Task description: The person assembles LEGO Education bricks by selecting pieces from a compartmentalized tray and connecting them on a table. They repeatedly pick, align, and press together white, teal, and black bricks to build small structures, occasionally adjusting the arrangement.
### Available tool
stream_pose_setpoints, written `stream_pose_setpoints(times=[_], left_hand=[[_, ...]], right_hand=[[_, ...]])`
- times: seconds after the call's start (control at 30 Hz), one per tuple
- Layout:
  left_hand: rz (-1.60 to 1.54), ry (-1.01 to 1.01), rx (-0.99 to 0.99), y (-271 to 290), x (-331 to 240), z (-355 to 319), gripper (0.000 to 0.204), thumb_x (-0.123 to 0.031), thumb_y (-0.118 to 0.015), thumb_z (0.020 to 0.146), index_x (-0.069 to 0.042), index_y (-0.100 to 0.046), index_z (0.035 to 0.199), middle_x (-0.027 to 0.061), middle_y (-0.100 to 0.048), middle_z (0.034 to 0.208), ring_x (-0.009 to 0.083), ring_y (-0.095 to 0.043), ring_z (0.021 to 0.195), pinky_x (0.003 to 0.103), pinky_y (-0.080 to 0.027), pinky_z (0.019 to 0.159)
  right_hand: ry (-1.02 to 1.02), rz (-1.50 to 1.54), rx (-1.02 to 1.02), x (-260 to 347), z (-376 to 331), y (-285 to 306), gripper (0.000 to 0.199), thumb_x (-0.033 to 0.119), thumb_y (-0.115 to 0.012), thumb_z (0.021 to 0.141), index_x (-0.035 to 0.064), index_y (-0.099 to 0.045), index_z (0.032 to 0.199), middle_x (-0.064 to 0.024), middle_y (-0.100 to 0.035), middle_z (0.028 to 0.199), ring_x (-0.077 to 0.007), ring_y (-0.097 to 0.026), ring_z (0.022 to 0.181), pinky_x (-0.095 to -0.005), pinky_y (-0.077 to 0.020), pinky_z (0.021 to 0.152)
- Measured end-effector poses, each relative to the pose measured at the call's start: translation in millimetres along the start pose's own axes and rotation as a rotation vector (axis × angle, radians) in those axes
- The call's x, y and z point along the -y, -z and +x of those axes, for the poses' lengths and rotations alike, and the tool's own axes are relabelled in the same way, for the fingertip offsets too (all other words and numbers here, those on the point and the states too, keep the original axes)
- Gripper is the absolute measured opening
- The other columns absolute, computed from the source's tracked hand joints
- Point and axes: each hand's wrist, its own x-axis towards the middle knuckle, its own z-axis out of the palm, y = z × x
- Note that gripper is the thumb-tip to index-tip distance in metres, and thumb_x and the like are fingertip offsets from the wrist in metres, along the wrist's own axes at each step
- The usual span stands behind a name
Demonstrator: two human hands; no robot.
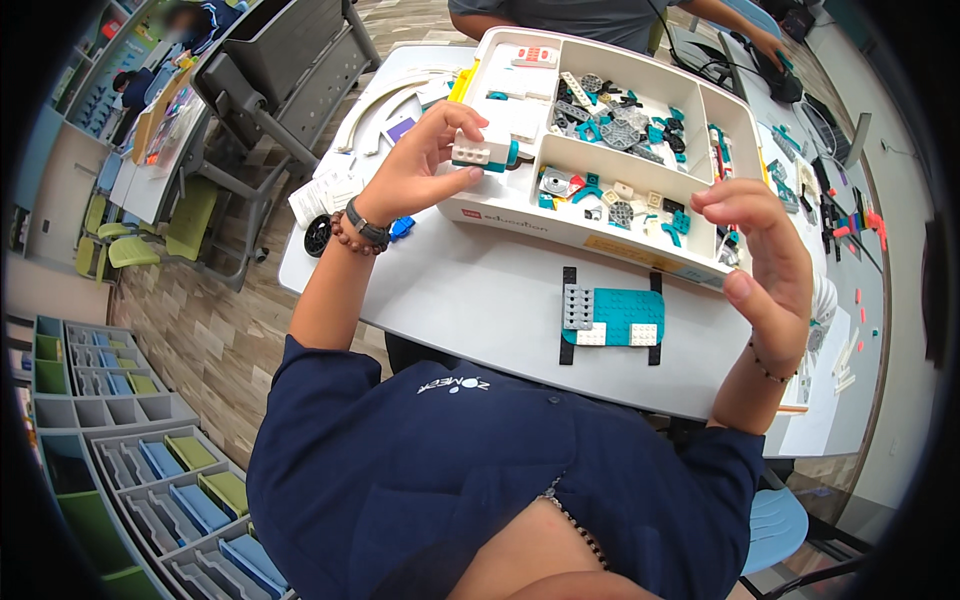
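Note:
My left hand (422, 165) grips a small white and teal toy motor block (482, 153) between thumb and fingers, above the left part of a white sorting tray (600, 240). Near the tray's front right corner is my right hand (765, 250), its thumb and fingers spread with nothing between them; whether it touches the rim I cannot tell. Toy building pieces (622, 128) in grey, teal and black lie in the compartments. In front of the tray rests a flat teal plate assembly (630, 310) with white and grey bricks and black bars along both ends.
A black wheel (318, 236) and blue pieces (402, 228) lie left of the tray. White curved strips (385, 105) are farther back. Across the table sits another person (590, 22). More loose parts (850, 360) and paper (812, 432) are on the right.

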Motion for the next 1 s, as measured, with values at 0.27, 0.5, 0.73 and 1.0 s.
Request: stream_pose_setpoints(times=[0.27,0.5,0.73,1.0], left_hand=[[0.103,0.099,0.002,2.5,2.3,6.7,0.031,0.003,-0.062,0.075,-0.006,-0.049,0.102,0.0082,-0.047,0.113,0.0144,-0.047,0.108,0.028,-0.04,0.093],[0.481,0.023,-0.118,0.1,-8.4,16.7,0.027,-0.004,-0.067,0.074,-0.004,-0.057,0.099,0.0048,-0.054,0.1,0.0116,-0.055,0.086,0.026,-0.048,0.075],[1.018,-0.243,-0.152,-23.7,-22.7,22.3,0.03,-0.024,-0.076,0.071,-0.003,-0.062,0.086,0.0066,-0.054,0.078,0.0212,-0.055,0.063,0.03,-0.048,0.059],[0.792,0.004,0.09,-29.9,-18.0,25.7,0.042,-0.025,-0.074,0.071,-0.002,-0.061,0.103,0.0112,-0.052,0.094,0.0202,-0.056,0.076,0.031,-0.049,0.068]], right_hand=[[0.031,-0.032,0.018,0.0,-0.9,2.1,0.04,0.022,-0.062,0.072,-0.0026,-0.058,0.103,-0.0154,-0.057,0.108,-0.0256,-0.053,0.107,-0.0356,-0.0362,0.096],[0.027,-0.045,0.024,1.7,-1.4,2.4,0.039,0.022,-0.062,0.072,-0.0025,-0.058,0.102,-0.0154,-0.058,0.107,-0.0259,-0.053,0.106,-0.0357,-0.0365,0.095],[0.033,-0.056,0.029,2.7,-0.4,1.8,0.038,0.023,-0.062,0.072,-0.002,-0.059,0.101,-0.0156,-0.058,0.107,-0.026,-0.053,0.105,-0.036,-0.0364,0.095],[0.071,-0.077,0.034,5.6,-3.8,6.2,0.038,0.023,-0.062,0.073,-0.0017,-0.059,0.101,-0.0159,-0.058,0.107,-0.0264,-0.054,0.104,-0.0361,-0.0367,0.094]])
